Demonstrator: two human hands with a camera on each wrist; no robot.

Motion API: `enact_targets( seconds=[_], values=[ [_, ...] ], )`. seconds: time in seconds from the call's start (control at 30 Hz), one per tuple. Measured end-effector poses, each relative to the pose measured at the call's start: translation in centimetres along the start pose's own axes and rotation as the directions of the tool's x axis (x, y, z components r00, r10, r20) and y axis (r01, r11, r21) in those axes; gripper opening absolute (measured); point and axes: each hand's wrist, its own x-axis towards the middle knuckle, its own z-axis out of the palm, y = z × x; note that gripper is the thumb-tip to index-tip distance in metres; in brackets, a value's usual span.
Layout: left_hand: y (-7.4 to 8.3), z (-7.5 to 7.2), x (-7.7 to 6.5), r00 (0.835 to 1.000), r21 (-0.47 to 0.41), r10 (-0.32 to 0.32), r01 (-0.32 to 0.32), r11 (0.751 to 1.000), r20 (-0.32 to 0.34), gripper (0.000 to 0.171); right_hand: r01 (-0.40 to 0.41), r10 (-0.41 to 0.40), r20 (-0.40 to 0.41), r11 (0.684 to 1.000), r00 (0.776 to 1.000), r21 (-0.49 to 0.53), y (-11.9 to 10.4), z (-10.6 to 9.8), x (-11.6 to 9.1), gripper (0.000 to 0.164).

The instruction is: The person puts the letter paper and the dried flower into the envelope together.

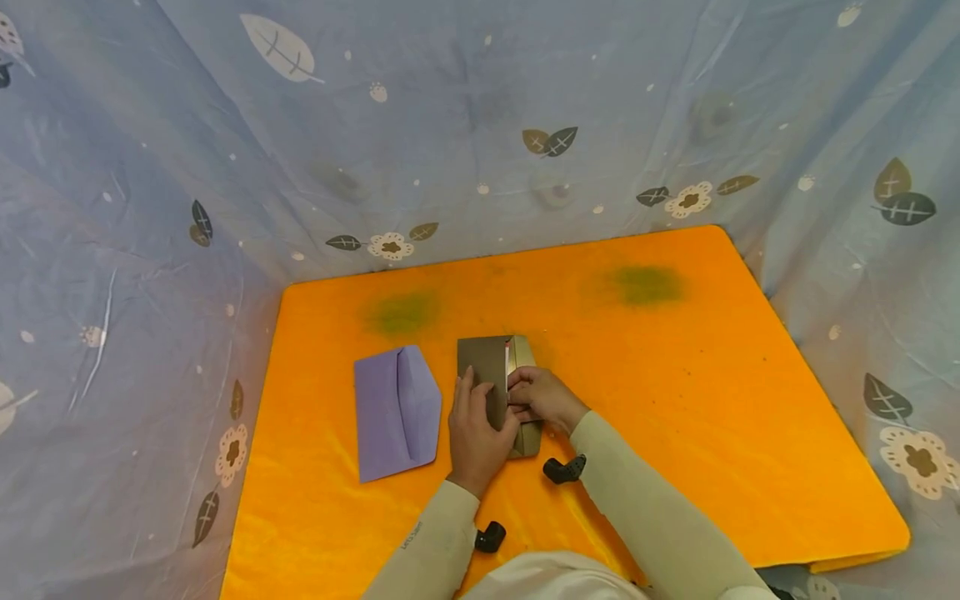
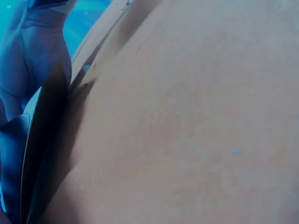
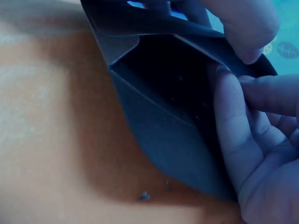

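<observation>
A dark brown envelope lies between both hands in the head view, its gold-toned flap folded open to the right. My left hand grips it, fingers over the front and thumb near the mouth. At the opening, my right hand pinches the edge of the front panel. The right wrist view shows its fingers at the gaping mouth of the envelope, with the left thumb just above. A thin white and red edge shows along the opening; what it belongs to is hidden.
A purple envelope lies to the left, its flap open to the right. Everything rests on an orange-covered table with two greenish stains. Patterned blue-grey curtains hang around the back and sides.
</observation>
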Motion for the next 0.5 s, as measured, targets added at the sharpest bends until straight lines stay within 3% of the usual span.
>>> enact_targets(
  seconds=[0.17,0.5],
  values=[
    [0.11,0.11,-0.24,1.000,0.014,0.025,-0.025,1.000,0.015,0.042,0.015,-0.015,0.016,1.000,1.000,-0.012,-0.31,0.27,0.14,0.013],
    [-0.28,0.48,-0.53,0.988,0.078,0.151,-0.151,0.985,0.011,0.042,0.052,-0.053,-0.032,0.998,0.998,-0.022,0.11,0.37,0.79,0.018]
  ],
)
